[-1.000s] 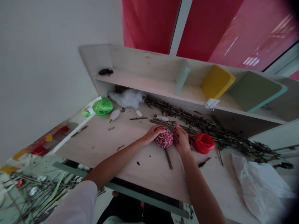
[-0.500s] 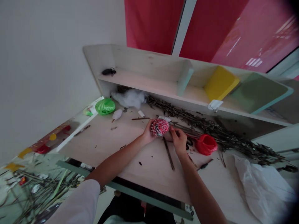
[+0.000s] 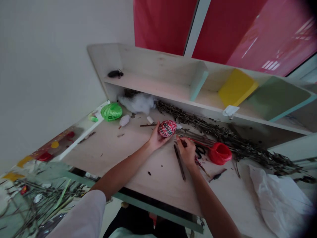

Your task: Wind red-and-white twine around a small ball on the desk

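A ball of red, white and dark twisted twine (image 3: 167, 128) rests in my left hand (image 3: 157, 138), whose fingers curl around its left side and underneath. Just right of the ball, my right hand (image 3: 186, 149) is closed in a pinch, fingertips close below the ball's right edge. What it pinches is too small to make out. Beside that hand lie black-handled scissors (image 3: 200, 151) and a roll of red plastic string (image 3: 220, 153). A dark stick (image 3: 179, 162) lies on the table below the ball, left of my right wrist.
Dried branches (image 3: 213, 127) run along the back under a shelf (image 3: 158, 88). At the left sit a green string roll (image 3: 111, 111), white stuffing (image 3: 138, 102) and a white wrapped piece on a stick (image 3: 124, 121). A clear plastic bag (image 3: 274, 198) lies at right.
The twine ball in my left hand has shifted slightly left and up and turned. My right hand has moved a little left and down, still pinched.
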`<act>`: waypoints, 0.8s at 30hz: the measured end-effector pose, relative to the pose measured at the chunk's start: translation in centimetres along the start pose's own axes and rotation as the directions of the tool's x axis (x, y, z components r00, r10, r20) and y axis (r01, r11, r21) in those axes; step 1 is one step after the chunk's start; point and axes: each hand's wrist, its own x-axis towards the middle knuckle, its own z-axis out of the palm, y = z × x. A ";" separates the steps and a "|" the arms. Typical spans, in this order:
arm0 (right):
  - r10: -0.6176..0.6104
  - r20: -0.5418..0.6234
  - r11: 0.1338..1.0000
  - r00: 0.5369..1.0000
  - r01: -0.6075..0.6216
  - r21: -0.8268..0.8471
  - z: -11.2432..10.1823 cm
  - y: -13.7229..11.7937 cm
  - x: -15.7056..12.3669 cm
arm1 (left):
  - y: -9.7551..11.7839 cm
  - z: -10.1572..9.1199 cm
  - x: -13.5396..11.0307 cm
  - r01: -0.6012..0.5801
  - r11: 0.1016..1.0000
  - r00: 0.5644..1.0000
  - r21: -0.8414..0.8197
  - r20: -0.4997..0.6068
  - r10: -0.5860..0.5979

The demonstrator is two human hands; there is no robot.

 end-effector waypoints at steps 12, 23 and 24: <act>-0.196 0.166 0.970 0.966 0.216 -0.115 0.6 -0.8 -1.1 | -0.5 0.4 -0.2 -0.058 0.993 0.997 0.106 -0.049 0.064; -0.236 0.139 0.967 0.962 0.247 -0.068 0.4 -2.3 -1.5 | -2.0 0.5 -0.2 -0.117 0.952 0.993 0.282 0.012 0.118; -0.226 0.129 0.971 0.966 0.234 -0.056 0.4 -2.4 -1.5 | -2.0 0.4 -0.2 -0.120 0.952 0.993 0.282 0.019 0.119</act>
